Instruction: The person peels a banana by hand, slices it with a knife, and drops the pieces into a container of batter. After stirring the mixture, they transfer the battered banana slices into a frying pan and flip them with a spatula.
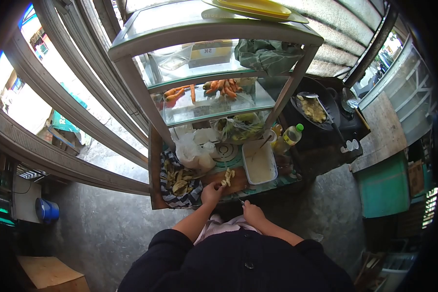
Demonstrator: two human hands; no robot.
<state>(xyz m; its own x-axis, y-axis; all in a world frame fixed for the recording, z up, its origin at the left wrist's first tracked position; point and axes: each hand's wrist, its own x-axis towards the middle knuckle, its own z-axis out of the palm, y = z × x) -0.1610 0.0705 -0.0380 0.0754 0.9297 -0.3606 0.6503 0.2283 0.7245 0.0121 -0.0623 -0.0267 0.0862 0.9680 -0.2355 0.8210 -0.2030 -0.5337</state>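
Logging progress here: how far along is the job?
Partway, I'd judge.
Done: a batch of food already sits in the pan.
In hand: left hand on a pale piece over the board; right hand grips a thin tool, probably a knife.
Left, likely: yellowish pieces on the checkered cloth.

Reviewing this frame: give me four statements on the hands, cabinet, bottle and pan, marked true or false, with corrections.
1. The left hand touches pale food over the wooden board. True.
2. The bottle has a red cap. False: its cap is green.
3. Carrots lie inside the glass-sided cabinet. True.
4. The dark pan is left of the white tub. False: it is farther away and to the right.
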